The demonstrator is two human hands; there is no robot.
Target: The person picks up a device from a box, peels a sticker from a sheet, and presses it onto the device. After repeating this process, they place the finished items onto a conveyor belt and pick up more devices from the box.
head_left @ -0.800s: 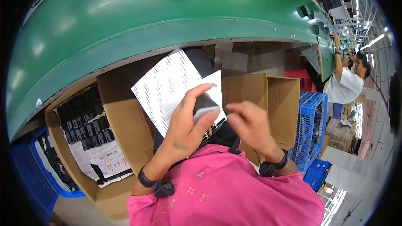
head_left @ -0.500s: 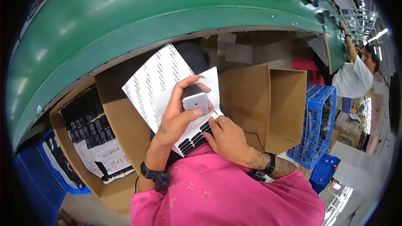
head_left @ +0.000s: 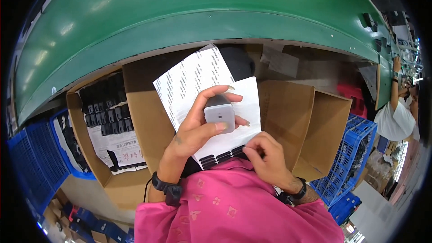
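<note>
My left hand [head_left: 191, 128] is closed around a small device [head_left: 220, 116] with a dark body and a pale grey face. It holds the device above a white sheet [head_left: 245, 101] on my lap. Rows of black oval stickers [head_left: 220, 156] line the near edge of that sheet. At the right end of the rows, my right hand [head_left: 269, 155] has its thumb and forefinger pinched on the sheet's edge; whether a sticker is lifted between them is hidden. Another white sheet with rows of dark print [head_left: 195, 74] lies partly beneath, farther left.
An open cardboard box [head_left: 114, 191] on the left holds black devices [head_left: 110, 117] in rows. Another box [head_left: 288, 117] stands right of my lap, beside a blue crate [head_left: 360, 139]. A green workbench [head_left: 216, 24] spans the far side. One co-worker [head_left: 396, 119] is at the far right.
My right hand has shifted slightly rightward along the stickers, its fingers more curled. My left hand keeps hold of the device. The whole view has turned a little.
</note>
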